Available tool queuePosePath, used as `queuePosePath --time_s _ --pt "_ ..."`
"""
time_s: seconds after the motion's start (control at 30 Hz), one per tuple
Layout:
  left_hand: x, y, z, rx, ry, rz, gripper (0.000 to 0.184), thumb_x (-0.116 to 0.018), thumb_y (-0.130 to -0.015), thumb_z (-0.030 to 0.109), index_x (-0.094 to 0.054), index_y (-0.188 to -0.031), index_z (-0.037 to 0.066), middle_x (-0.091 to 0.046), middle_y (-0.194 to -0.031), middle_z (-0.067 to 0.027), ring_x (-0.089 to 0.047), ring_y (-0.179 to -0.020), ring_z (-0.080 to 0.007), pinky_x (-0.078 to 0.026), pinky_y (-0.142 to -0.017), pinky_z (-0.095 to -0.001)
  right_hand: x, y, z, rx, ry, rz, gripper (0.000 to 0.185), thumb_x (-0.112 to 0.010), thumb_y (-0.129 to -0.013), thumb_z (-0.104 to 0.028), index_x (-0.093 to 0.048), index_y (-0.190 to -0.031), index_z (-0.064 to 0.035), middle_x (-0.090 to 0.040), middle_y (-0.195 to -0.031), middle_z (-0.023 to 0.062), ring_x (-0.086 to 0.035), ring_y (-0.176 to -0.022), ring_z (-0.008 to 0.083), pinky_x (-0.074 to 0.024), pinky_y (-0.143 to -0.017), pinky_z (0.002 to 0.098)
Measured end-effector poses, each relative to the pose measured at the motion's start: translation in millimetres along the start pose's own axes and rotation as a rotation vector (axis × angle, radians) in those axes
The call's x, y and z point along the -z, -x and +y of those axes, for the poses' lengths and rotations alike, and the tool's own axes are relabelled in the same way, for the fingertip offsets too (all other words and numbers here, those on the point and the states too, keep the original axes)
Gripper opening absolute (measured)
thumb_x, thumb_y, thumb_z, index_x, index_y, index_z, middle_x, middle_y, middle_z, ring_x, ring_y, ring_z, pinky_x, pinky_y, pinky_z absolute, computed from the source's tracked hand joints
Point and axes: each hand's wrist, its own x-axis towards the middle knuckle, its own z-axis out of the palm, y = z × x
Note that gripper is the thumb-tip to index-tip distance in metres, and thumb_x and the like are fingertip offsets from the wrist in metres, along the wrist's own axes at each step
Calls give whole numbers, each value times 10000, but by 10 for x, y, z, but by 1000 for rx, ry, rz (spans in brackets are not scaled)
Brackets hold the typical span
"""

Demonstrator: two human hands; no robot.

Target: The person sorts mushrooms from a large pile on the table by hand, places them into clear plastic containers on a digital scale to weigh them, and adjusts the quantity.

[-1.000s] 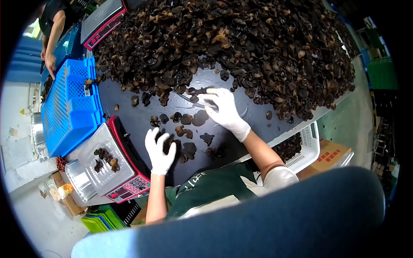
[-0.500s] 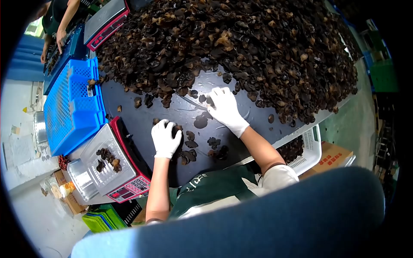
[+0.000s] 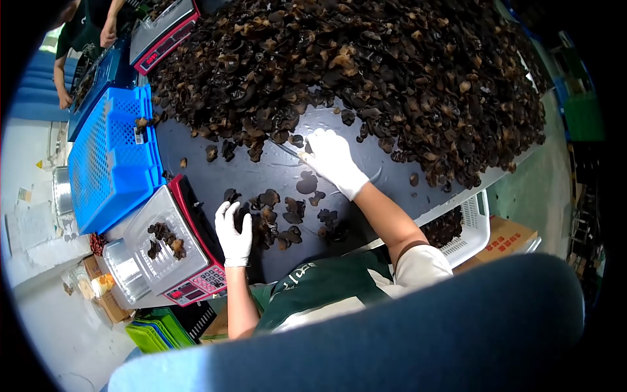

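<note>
My left hand, in a white glove, is low on the left of the dark table, thumb and fingers apart. Dark wood ear mushrooms lie in a loose cluster right beside it, some partly behind its fingers. Farther forward, my right hand, also gloved, has its fingers bent around a dark wood ear piece that shows between thumb and fingers. A flat round piece lies just below that hand. The large wood ear heap spreads across the far side of the table.
A scale with several wood ear pieces on its pan stands at left. Behind it leans a blue basket, with a second scale beyond. A co-worker's hand shows at upper left. A white basket is below the table edge.
My left hand has moved left and back from the small cluster, its fingers spreading, and more pieces now show there. My right hand has shifted slightly left. The co-worker's hands have moved.
</note>
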Motion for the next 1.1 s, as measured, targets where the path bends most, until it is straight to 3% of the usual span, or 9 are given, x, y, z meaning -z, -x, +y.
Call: queuePosePath --time_s 0.43,0.6,0.63,0.7,0.73,0.8,0.9,1.0,1.1 --pt "10 81 -72 38 20 32 352 -715 -834 146 -624 -1161 55 -522 -1277 -196 -524 -1187 -362 -423 -1023 -421 -330 -199 181 126 -36 11 124 -616 -816 -154 -636 -817 -32 -630 -814 160 -652 -732 304 -526 -640 388" --pt "51 -75 -60 41 22 51 341 -704 -844 146 -627 -1164 59 -519 -1284 -184 -521 -1200 -353 -411 -1040 -413 996 60 241 -252 -1197 -513 245 -696 -858 -237 -665 -770 -11 -616 -657 36 -545 -512 79 -452 -496 247" --pt "44 -121 -40 37 34 52 337 -701 -845 144 -628 -1163 60 -521 -1282 -183 -522 -1199 -352 -410 -1041 -412 1237 225 367 -22 -1439 -541 336 -681 -894 -289 -644 -746 11 -611 -653 61 -535 -469 106 -453 -438 262" --pt "-38 -248 -33 14 52 50 322 -697 -847 139 -631 -1152 59 -528 -1273 -185 -524 -1195 -350 -408 -1038 -410 1049 398 638 941 -2212 -473 510 -666 -918 -438 -661 -831 64 -621 -673 127 -506 -400 163 -408 -354 294" --pt "-93 -342 -2 -27 50 67 298 -693 -849 131 -633 -1131 55 -556 -1224 -177 -546 -1158 -342 -426 -1012 -402 1079 428 656 935 -2207 -465 510 -666 -918 -438 -661 -831 64 -621 -673 127 -506 -400 163 -408 -354 294" --pt "-264 -582 -5 -87 120 43 265 -688 -853 120 -636 -1103 54 -587 -1150 -157 -576 -1095 -325 -453 -969 -388 1166 501 694 432 -2080 -274 588 -670 -864 -550 -625 -743 23 -565 -554 72 -440 -349 138 -341 -329 279" --pt "-480 -993 123 -65 143 -40 268 -685 -873 158 -626 -1109 47 -601 -1097 -141 -592 -1046 -301 -475 -923 -369 1209 178 200 -245 -1284 -226 264 -654 -930 -278 -712 -908 -22 -642 -725 12 -505 -566 75 -443 -579 231" --pt "-738 -1246 165 -47 98 -45 354 -698 -867 228 -598 -1156 49 -592 -1141 -150 -583 -1066 -321 -476 -926 -387 472 -94 65 -172 -973 -173 312 -673 -905 -320 -709 -1026 -35 -682 -828 27 -593 -734 93 -481 -673 242" --pt "-851 -1292 132 -124 -49 -52 320 -684 -861 172 -602 -1147 54 -618 -1117 -152 -598 -1046 -345 -490 -908 -399 -268 -208 -58 -113 -398 104 368 -670 -868 -344 -648 -1101 -61 -668 -995 124 -648 -956 278 -515 -829 397"
